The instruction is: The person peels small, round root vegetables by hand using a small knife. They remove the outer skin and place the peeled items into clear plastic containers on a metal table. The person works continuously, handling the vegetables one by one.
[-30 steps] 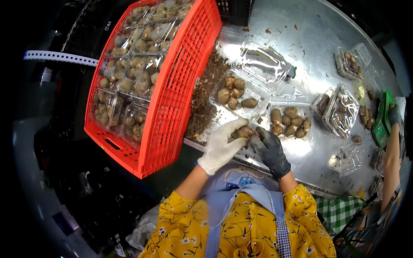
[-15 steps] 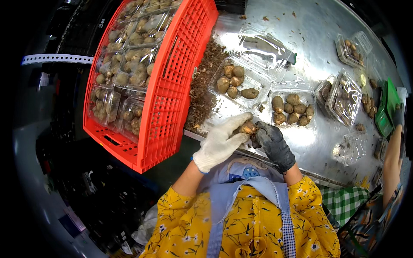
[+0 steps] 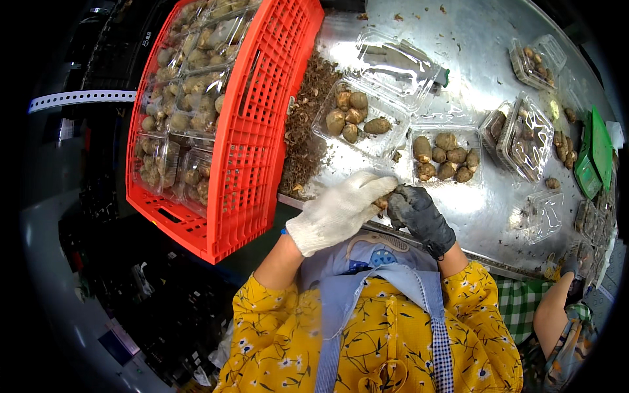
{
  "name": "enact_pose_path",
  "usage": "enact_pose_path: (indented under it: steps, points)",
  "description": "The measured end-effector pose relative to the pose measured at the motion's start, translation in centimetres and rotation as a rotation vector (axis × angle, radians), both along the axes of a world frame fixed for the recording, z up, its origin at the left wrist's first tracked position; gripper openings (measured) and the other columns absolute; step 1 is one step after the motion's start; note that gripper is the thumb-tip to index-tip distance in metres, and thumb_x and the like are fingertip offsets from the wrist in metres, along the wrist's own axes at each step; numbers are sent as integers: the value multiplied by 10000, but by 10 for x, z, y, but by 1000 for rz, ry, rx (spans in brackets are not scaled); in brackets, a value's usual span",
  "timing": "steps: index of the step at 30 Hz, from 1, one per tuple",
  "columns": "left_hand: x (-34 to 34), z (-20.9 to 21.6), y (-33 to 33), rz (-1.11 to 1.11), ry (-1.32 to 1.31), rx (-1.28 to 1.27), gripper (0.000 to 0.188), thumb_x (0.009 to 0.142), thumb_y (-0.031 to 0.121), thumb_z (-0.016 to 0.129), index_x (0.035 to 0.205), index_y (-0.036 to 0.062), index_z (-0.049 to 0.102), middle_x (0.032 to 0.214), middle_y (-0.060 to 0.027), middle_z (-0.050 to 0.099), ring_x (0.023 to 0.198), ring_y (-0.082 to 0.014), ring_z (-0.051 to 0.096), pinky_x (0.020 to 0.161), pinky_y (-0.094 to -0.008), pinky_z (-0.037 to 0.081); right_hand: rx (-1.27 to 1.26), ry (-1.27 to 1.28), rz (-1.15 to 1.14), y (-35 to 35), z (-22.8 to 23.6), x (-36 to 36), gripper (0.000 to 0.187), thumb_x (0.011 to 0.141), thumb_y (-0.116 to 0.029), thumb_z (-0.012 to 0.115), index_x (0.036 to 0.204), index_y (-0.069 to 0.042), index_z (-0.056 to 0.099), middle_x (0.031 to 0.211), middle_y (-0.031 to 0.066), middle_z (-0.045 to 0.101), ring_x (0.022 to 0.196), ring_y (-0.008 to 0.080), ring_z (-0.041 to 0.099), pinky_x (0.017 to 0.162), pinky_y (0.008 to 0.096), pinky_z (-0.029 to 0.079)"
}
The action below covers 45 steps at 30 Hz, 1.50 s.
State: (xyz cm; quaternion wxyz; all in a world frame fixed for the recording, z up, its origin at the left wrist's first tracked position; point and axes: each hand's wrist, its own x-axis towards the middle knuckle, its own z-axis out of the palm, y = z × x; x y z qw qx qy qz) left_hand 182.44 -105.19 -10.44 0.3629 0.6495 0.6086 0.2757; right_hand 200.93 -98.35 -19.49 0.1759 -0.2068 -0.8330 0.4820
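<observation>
Head view: looking down past a yellow flowered shirt [image 3: 386, 334] and a blue apron [image 3: 419, 288] to the near edge of a metal bench [image 3: 485, 213]. Just over that edge, can see a left hand [image 3: 337, 213] in a white glove, fingers pinched over a small brown root [image 3: 381, 202], mostly hidden between both hands. Against the root's other end, can see a right hand [image 3: 419, 216] in a black glove, fingers bent inward; cannot tell whether pinching it or only touching. Farther right, near the bench's near right corner, can make out another person's forearm [image 3: 553, 311] and a green checked cloth [image 3: 517, 308].

Beyond the hands, can find an open clear tray [image 3: 478, 177] of brown roots and, left of it, an open clear box [image 3: 321, 128] with six more. Toward the bench's left edge, can see dry scraps [image 3: 308, 124] beside a tilted-looking red crate [image 3: 255, 131], filled with clear packs [image 3: 196, 108] of roots. Toward the right edge, can spot stacked clear boxes [image 3: 524, 141] and a green container [image 3: 593, 154]. Near the far right edge, can see another open box [image 3: 534, 69] with roots inside.
</observation>
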Motion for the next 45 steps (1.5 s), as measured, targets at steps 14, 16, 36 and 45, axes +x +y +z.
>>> enact_pose_path:
  steps: [14,16,36,45]
  points:
    - [16,-13,-3,528,-715,-232,493,756,-8,617,1233,-31,496,1105,-121,569,889,-167,605,776,-264,505,-1036,201,-343,-6,19,-22,179,900,-126,514,991,9,587,728,5,559,632,75,518,558,227,440]
    - [19,-8,1,666,-994,-327,528,754,-16,608,1263,-35,468,1119,-111,563,906,-164,602,785,-257,500,-622,252,-289,-7,0,-19,215,848,-143,584,993,16,596,766,79,599,658,172,574,596,277,472]
    - [8,-16,-9,474,-1190,-386,487,871,98,488,1326,-47,393,1264,-156,481,1121,-210,506,934,-297,402,-1112,156,-224,5,20,-18,192,892,-78,477,1031,24,560,733,16,565,607,110,533,561,235,446]
    - [5,-16,-7,287,-733,-191,542,869,238,526,1313,-48,407,1217,-152,479,966,-176,567,784,-270,496,-1107,-15,-118,18,40,-22,250,929,-211,483,1044,-4,564,744,-15,521,638,59,478,565,217,413]
